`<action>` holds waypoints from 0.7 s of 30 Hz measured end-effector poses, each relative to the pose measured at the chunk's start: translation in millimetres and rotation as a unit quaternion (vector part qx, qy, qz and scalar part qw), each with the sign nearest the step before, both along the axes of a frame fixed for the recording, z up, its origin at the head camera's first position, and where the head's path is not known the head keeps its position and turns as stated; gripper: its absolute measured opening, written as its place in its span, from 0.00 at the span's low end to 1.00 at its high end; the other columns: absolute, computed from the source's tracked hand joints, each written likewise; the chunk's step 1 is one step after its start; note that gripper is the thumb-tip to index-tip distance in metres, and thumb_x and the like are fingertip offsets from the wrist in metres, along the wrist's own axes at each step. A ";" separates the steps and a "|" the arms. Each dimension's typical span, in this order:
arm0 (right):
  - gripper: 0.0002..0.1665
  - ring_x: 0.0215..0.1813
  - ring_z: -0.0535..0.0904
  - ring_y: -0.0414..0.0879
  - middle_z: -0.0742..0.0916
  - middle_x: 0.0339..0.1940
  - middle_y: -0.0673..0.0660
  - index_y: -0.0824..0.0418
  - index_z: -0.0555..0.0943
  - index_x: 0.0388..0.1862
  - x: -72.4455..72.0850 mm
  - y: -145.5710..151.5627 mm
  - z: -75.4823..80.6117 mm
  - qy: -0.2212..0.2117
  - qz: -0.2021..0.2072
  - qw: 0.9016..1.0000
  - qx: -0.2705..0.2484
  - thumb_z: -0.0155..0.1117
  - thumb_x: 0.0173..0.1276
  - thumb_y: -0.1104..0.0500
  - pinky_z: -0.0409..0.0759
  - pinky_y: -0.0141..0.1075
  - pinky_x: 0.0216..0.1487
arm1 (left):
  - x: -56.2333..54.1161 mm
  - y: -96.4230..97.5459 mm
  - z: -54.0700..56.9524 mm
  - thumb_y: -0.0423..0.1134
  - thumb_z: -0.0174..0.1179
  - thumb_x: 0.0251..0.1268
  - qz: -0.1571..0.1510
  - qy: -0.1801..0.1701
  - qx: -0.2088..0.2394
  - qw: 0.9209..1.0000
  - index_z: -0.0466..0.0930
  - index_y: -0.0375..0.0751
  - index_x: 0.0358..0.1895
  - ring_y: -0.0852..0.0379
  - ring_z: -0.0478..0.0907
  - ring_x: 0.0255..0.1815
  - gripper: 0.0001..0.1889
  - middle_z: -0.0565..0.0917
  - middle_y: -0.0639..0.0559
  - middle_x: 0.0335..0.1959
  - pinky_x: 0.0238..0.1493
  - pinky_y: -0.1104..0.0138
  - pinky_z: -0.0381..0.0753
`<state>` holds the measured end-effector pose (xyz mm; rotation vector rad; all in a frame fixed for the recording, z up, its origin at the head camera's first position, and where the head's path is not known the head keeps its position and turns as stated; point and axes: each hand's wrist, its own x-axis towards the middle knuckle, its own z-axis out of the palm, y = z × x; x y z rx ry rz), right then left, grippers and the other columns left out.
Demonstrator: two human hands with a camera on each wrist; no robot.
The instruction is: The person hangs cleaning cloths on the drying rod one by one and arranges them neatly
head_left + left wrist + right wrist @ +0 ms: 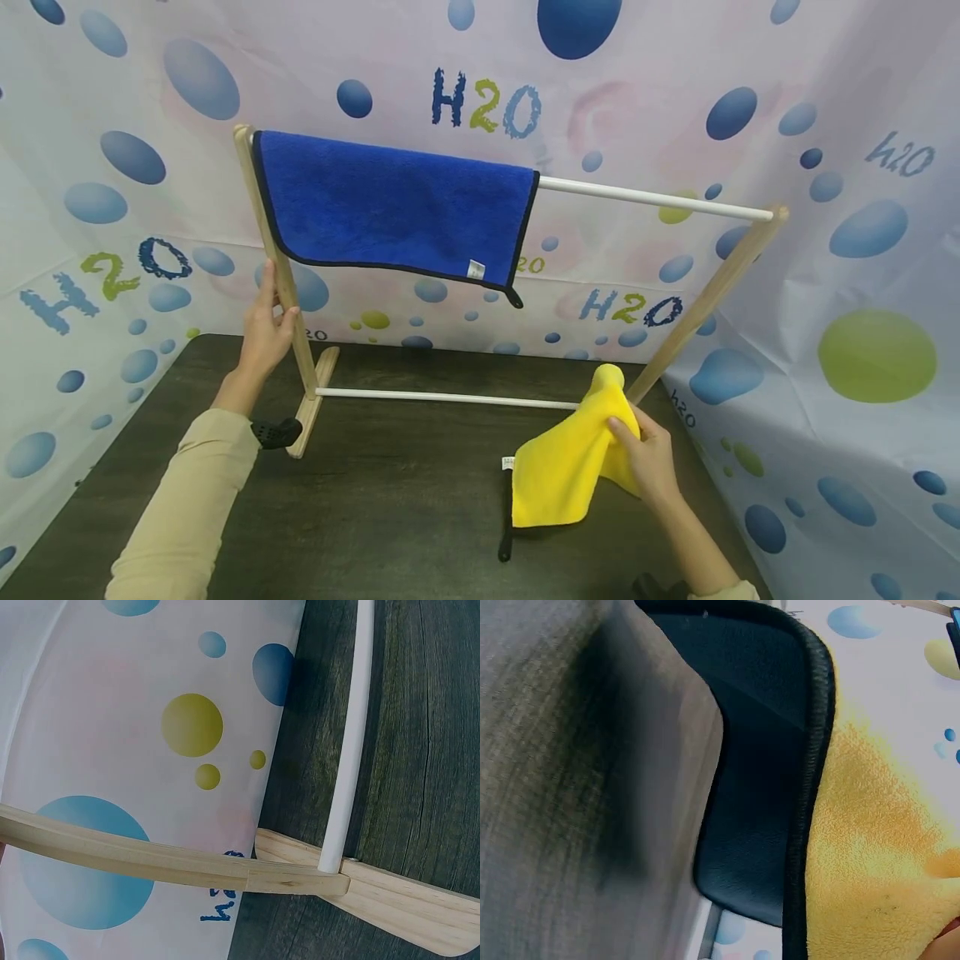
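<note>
My left hand [264,329] grips the left wooden post [258,200] of a drying rack about halfway up. In the left wrist view that post [187,870] runs down to its wooden foot [420,907]. Low in front of the rack's right side, my right hand [651,458] pinches a yellow cloth [555,475] that hangs in loose folds. A white tag and a black loop [506,542] show at its left edge. Black trim borders the yellow cloth [877,832] in the right wrist view. A blue towel [397,208] drapes over the left part of the top bar.
The white top bar [652,197] runs on right to the other wooden post [705,304]. A lower white bar [442,397] joins the posts near the dark tabletop [390,500]. Behind the rack hangs a bubble-patterned curtain [637,75].
</note>
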<state>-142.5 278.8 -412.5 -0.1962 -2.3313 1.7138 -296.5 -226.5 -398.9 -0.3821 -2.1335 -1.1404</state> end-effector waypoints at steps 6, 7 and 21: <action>0.26 0.29 0.78 0.36 0.82 0.30 0.42 0.69 0.70 0.60 -1.9 1.2 12.2 0.017 -0.015 0.999 -0.038 0.58 0.66 0.58 0.80 0.28 0.31 | -0.4 -0.6 0.1 0.17 0.50 0.57 0.006 -0.002 -0.007 1.000 0.42 0.38 0.72 0.31 0.71 0.50 0.41 0.65 0.26 0.58 0.37 0.91 0.65; 0.27 0.29 0.78 0.37 0.82 0.30 0.43 0.70 0.69 0.61 -2.2 1.5 14.1 0.021 -0.016 0.999 -0.046 0.58 0.66 0.58 0.80 0.28 0.31 | -0.2 -0.4 0.3 0.17 0.50 0.57 0.006 -0.003 -0.005 1.000 0.42 0.38 0.72 0.32 0.71 0.50 0.41 0.65 0.26 0.58 0.37 0.90 0.66; 0.14 0.25 0.77 0.37 0.83 0.29 0.47 0.49 0.82 0.45 -2.7 1.8 45.3 0.088 -0.075 0.983 -0.140 0.61 0.62 0.63 0.78 0.25 0.28 | 1.4 0.4 1.8 0.16 0.50 0.56 0.003 0.000 0.002 1.000 0.43 0.36 0.72 0.30 0.71 0.47 0.41 0.65 0.24 0.56 0.35 0.93 0.61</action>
